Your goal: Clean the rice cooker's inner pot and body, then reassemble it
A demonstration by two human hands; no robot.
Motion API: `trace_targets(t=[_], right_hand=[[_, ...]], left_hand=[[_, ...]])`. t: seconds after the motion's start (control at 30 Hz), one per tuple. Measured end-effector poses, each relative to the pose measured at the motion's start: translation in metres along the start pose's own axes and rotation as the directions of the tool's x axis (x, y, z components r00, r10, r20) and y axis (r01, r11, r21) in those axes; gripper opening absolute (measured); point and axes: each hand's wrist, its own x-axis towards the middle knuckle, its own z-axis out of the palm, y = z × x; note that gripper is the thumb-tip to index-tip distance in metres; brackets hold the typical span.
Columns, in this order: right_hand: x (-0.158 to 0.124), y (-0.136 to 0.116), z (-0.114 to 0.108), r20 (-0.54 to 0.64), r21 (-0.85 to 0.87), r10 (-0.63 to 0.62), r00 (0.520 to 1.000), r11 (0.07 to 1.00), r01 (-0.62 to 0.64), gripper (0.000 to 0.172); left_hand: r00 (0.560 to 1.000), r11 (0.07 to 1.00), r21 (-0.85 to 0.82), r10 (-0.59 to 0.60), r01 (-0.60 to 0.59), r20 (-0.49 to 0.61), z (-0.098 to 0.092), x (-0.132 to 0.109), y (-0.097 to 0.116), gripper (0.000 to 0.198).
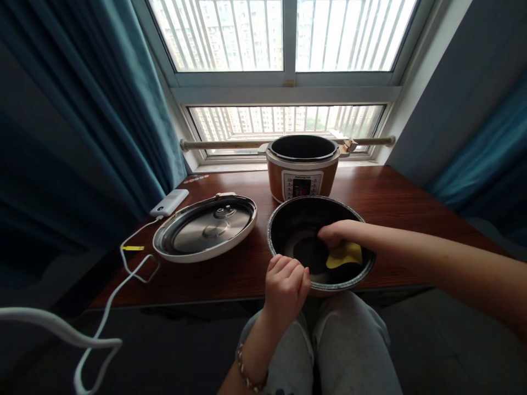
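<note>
A black inner pot [288, 219] with a speckled rim sits at the table's front edge, tilted a little toward me. My left hand [286, 282] is closed over the near left part of its rim. Inside the pot, my right hand [333, 233] is closed on a yellow cloth [345, 254], which hangs against the pot's inner wall. The right fingertips are partly hidden, pointing into the pot. Just behind stands the brown and white electric pressure cooker [302, 173], its top off. To the left lies its round lid [206, 227], metal underside up.
A white power bank [169, 203] with a white cable [107, 307] lies at the table's left side. The cable hangs over the front left edge. A window with a rail [230, 145] is behind the wooden table [395, 197]; blue curtains [102, 93] hang at both sides.
</note>
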Motion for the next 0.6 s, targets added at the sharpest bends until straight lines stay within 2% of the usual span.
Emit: trace_targets(t=[0.13, 0.23, 0.3, 0.33, 0.43, 0.47, 0.5, 0.53, 0.6], right_hand=[[-0.024, -0.005, 0.005, 0.166, -0.102, 0.001, 0.986, 0.995, 0.016, 0.004], [-0.049, -0.017, 0.003, 0.189, -0.08, -0.053, 0.981, 0.994, 0.069, 0.017], [-0.069, -0.023, -0.003, 0.127, -0.061, -0.091, 0.988, 0.993, 0.099, 0.024], [-0.079, -0.024, -0.006, 0.061, -0.065, -0.099, 0.993, 0.993, 0.103, 0.025], [-0.107, -0.02, -0.01, -0.211, -0.11, -0.074, 0.975, 0.993, 0.051, 0.03], [-0.114, -0.016, -0.008, -0.325, -0.105, -0.063, 0.944, 0.994, 0.03, 0.032], [-0.119, -0.011, -0.004, -0.455, -0.08, -0.057, 0.889, 0.997, 0.022, 0.032], [-0.122, -0.005, 0.002, -0.595, -0.04, -0.046, 0.803, 0.999, 0.027, 0.032], [-0.122, 0.008, 0.017, -0.838, 0.069, 0.024, 0.545, 0.996, 0.062, 0.033]], left_hand=[[1.0, 1.0, 0.004, -0.001, 0.001, 0.006, 0.0, -0.001, 0.0, 0.024], [1.0, 1.0, 0.005, -0.007, 0.007, 0.017, 0.0, -0.001, 0.0, 0.024], [1.0, 1.0, 0.009, -0.012, 0.012, 0.027, 0.0, -0.001, 0.0, 0.023], [0.999, 1.0, 0.01, -0.013, 0.012, 0.032, -0.001, -0.001, 0.001, 0.023], [0.999, 1.0, 0.006, -0.015, 0.015, 0.047, -0.002, -0.002, 0.001, 0.023], [0.998, 1.0, 0.005, -0.017, 0.017, 0.053, -0.003, -0.002, 0.001, 0.023], [0.998, 1.0, 0.003, -0.019, 0.018, 0.061, -0.003, -0.002, 0.001, 0.022], [0.997, 1.0, 0.001, -0.02, 0.02, 0.071, -0.004, -0.002, 0.001, 0.022], [0.995, 1.0, -0.001, -0.019, 0.019, 0.095, -0.006, -0.001, 0.002, 0.022]])
